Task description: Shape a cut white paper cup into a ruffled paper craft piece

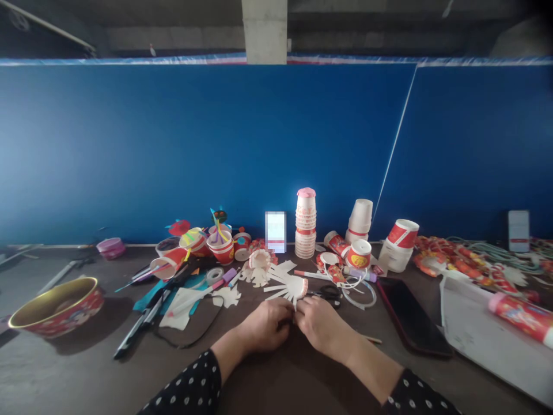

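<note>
A paper cup cut into strips (292, 287) fans out white in front of me, with a reddish scalloped edge on its right. My left hand (266, 325) is closed at its near side, fingers curled inward. From the other side my right hand (323, 324) pinches the same cut cup, its fingertips almost meeting the left ones. What lies between the fingertips is hidden. Just beyond are another cut cup (260, 268) and a white cut-out scrap (227, 296). Dark-handled scissors (329, 293) lie by my right hand.
A tall stack of paper cups (306, 225) stands at the back. To the left are a gold-lined bowl (56, 308), several decorated cups (221, 248) and a black tripod (144, 323). A dark phone (412, 317) and a white board (484, 340) lie right.
</note>
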Available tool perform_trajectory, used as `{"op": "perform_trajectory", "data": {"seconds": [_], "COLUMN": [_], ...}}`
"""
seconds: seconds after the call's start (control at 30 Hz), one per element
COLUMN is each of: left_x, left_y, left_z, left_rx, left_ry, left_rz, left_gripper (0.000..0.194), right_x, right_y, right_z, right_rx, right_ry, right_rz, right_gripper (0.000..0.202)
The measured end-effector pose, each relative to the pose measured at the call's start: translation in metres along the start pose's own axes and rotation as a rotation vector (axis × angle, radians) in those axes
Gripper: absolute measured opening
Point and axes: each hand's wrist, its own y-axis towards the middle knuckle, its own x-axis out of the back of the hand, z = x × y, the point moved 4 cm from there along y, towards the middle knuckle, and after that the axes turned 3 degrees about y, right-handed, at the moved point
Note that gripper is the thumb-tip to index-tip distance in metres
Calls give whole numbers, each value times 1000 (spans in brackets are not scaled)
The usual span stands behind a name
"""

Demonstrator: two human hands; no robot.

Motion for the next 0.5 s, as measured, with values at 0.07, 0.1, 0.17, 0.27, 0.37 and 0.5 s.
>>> {"op": "perform_trajectory", "data": {"seconds": [0.07, 0.1, 0.17, 0.27, 0.37, 0.5], "left_x": [0, 0, 0, -2, -6, -10], "left_y": [1, 1, 2, 3, 4, 5], "left_z": [0, 0, 0, 1, 2, 0], "left_rx": [-4, -5, -4, -7, -27, -56], "left_ry": [1, 2, 13, 71, 173, 303], "left_rz": [-4, -6, -9, -9, 5, 37], "left_gripper": [20, 18, 15, 13, 16, 16], "right_x": [0, -1, -2, -6, -8, -5], "right_y": [-1, -1, -1, -1, 0, -3], "right_z": [-1, -1, -2, -5, -7, -12], "right_rx": [6, 7, 5, -6, -31, -54], "right_ry": [5, 7, 14, 32, 63, 134], "right_rz": [1, 4, 13, 23, 30, 19], "right_gripper": [21, 21, 22, 22, 23, 24]}}
